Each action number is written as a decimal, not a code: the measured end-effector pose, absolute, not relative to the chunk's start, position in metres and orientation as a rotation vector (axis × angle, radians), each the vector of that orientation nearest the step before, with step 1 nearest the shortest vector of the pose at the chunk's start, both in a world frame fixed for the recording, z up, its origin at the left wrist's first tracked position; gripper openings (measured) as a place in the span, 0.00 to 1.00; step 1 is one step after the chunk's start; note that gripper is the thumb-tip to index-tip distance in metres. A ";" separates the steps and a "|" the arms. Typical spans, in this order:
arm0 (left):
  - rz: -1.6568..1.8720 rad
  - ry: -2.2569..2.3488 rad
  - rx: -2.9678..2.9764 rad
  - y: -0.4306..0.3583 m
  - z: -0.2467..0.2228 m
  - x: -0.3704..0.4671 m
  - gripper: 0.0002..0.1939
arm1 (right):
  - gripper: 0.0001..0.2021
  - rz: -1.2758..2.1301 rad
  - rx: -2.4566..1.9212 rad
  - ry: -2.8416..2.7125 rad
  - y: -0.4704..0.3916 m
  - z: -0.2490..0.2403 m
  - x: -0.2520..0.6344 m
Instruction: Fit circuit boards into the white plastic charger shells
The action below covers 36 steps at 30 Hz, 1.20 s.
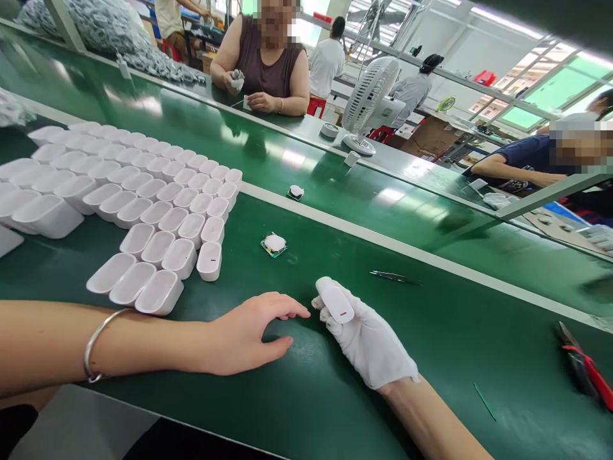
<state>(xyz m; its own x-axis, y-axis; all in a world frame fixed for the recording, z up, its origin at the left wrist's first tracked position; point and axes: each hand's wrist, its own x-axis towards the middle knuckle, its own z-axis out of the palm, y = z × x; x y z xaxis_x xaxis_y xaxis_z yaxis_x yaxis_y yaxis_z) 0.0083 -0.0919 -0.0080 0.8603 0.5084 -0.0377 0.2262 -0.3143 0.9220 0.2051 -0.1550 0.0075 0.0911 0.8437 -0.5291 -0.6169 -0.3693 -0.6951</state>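
Observation:
My right hand, in a white glove, holds a white oval plastic housing with a small dark slot near one end. Bare and wearing a bangle at the wrist, my left hand reaches over the green mat with fingers apart and nothing in them. Its fingertips point at the gloved hand without touching the housing. Beyond the left hand lies a small circuit board with a white pad on top. Rows of white oval cups stand to the left, open side up.
A second circuit board lies farther off, past a pale strip. Tweezers, a green wire piece and red-handled pliers lie to the right. Across the bench, a person works near a white fan.

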 end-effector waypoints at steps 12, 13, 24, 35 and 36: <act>0.118 1.017 3.029 -0.100 0.035 -0.010 0.13 | 0.25 0.320 -1.767 -0.992 -0.081 0.005 0.272; 0.036 1.224 3.098 -0.097 0.043 -0.014 0.12 | 0.23 0.132 -1.851 -1.054 -0.063 0.004 0.284; -0.256 1.323 3.344 -0.082 0.046 -0.025 0.13 | 0.22 -0.212 -2.059 -1.570 0.053 0.000 0.247; 0.717 0.440 2.972 -0.101 -0.009 -0.005 0.09 | 0.13 0.171 -1.880 -1.960 0.117 -0.005 0.182; 0.684 0.446 2.850 -0.101 -0.009 -0.006 0.07 | 0.13 0.169 -1.877 -1.934 0.109 -0.003 0.193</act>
<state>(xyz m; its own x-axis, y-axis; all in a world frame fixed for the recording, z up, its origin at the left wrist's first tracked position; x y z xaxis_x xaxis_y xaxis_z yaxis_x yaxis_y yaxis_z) -0.0061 -0.1008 -0.0089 0.8494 0.3274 0.4140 0.2463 -0.9396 0.2378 0.1933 0.1085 -0.0027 0.0160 0.9747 0.2229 0.9213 0.0722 -0.3821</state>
